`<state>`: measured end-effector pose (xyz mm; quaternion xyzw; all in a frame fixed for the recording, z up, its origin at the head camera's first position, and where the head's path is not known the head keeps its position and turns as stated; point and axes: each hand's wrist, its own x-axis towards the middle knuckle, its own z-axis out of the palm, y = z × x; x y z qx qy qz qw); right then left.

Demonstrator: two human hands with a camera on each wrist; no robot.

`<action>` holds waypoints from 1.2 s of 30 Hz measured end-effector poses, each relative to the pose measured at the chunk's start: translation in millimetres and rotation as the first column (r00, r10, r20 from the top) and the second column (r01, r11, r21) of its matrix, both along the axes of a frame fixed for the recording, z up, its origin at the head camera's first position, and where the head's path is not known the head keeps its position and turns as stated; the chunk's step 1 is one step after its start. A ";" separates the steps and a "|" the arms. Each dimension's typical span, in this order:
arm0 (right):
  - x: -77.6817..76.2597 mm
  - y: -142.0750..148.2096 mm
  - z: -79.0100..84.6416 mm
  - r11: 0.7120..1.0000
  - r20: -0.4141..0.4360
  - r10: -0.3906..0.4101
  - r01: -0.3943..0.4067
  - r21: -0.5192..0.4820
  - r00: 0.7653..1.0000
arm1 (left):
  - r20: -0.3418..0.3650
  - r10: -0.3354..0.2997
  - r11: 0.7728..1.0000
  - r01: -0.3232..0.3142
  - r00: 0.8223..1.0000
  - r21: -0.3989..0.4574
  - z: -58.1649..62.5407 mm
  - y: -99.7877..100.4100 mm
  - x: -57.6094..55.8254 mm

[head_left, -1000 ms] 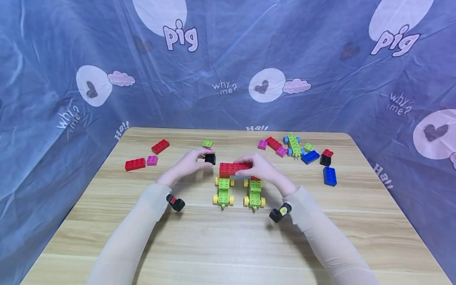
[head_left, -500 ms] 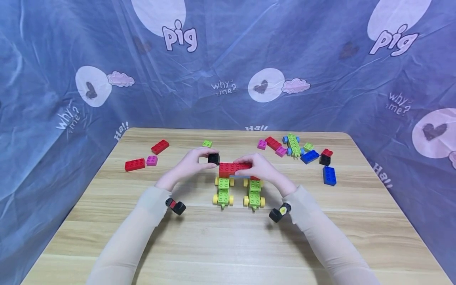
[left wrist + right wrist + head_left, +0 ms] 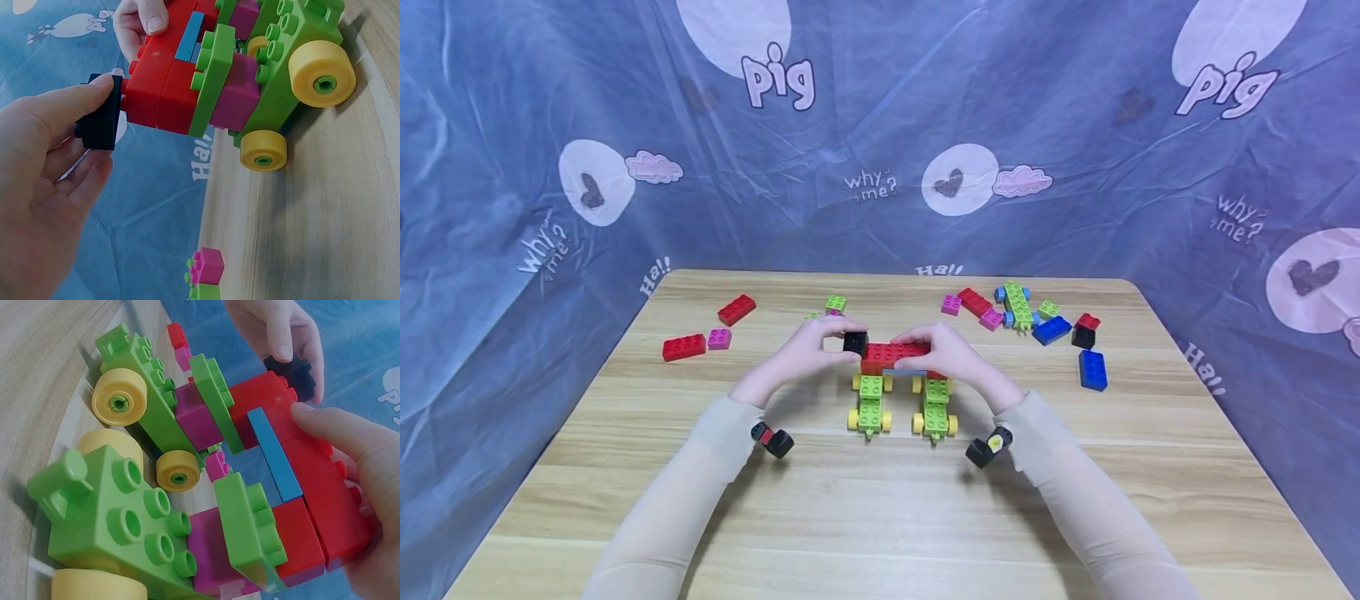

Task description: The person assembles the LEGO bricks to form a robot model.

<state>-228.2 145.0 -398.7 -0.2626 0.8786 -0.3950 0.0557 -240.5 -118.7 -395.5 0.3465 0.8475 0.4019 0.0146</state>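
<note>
My left hand [image 3: 801, 350] pinches a black brick [image 3: 855, 342] between thumb and fingers. It is at the left end of a long red brick [image 3: 878, 358], against its studs; part of those studs still shows in the left wrist view. My right hand [image 3: 946, 354] grips the red brick toward its right end. That brick tops a structure with more red bricks, a blue piece [image 3: 275, 455], green bricks [image 3: 250, 531] and purple bricks [image 3: 237, 90]. Below stand two green wheeled bases [image 3: 870, 408] with yellow wheels [image 3: 322, 74], side by side.
Behind my left hand lie small green and pink bricks [image 3: 836, 303]. Red bricks [image 3: 684, 347] and a pink one [image 3: 719, 338] are at left. At right are a green base with blue wheels [image 3: 1017, 305], blue bricks [image 3: 1093, 370] and a black brick [image 3: 1083, 336].
My left hand has carried the black brick to the right, from behind the structure's left side onto the red brick's left end. The right hand has stayed in place.
</note>
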 end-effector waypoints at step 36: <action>0.3 -0.2 0.5 1.000 -0.011 0.000 0.000 0.007 1.000 | 0.052 -0.064 0.993 0.069 0.997 -0.097 12.6 9.7 -7.7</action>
